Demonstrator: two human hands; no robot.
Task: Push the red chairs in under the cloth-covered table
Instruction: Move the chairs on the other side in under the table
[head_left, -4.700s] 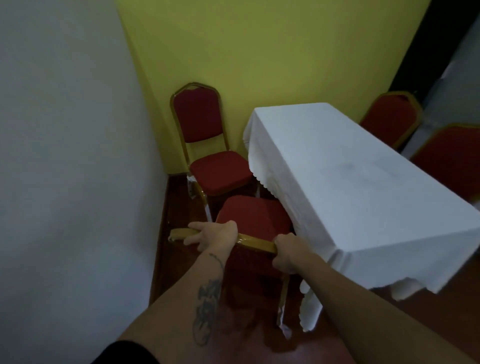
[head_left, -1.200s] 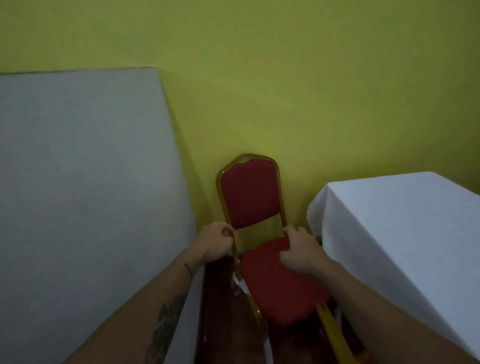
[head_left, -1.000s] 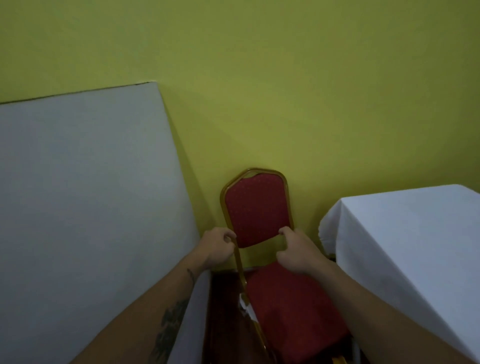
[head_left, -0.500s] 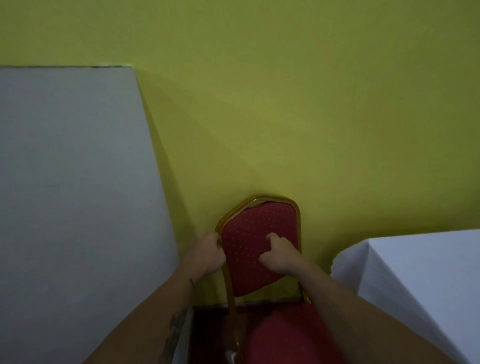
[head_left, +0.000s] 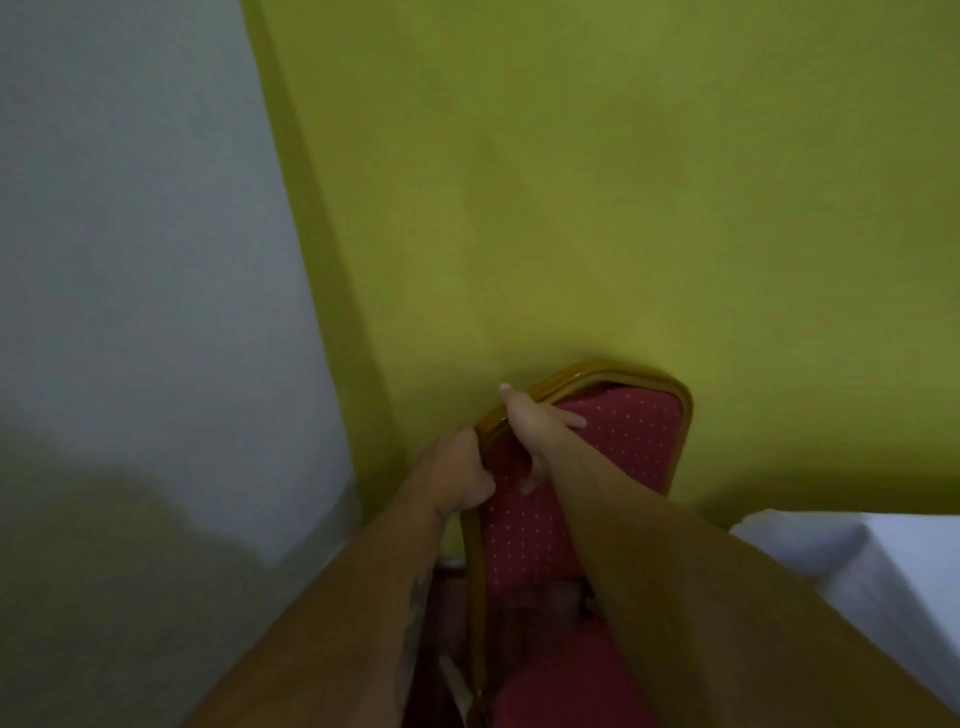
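While both hands clench gold frame, red chair (head_left: 613, 467) upright, cornered: yellow wall (head_left: 623, 182) behind, white-clothed table (head_left: 857, 561) right.

Left hand (head_left: 457, 478) grips side rail; right hand (head_left: 535, 431) grips top-left corner.

Corner of a dim room, yellow-green meeting grey-white

A yellow-green wall (head_left: 597, 208) fills everything above and to the right of the grip, matte and evenly lit, darkening a little toward its lower edge. To the left of the grip stands a grey-white wall (head_left: 145, 234); the two meet in a shaded seam that runs down just left of the grip. A soft shadow lies across the lower part of the grey-white wall. Below the grip, a narrow strip of dark reddish-brown floor (head_left: 449, 582) shows.
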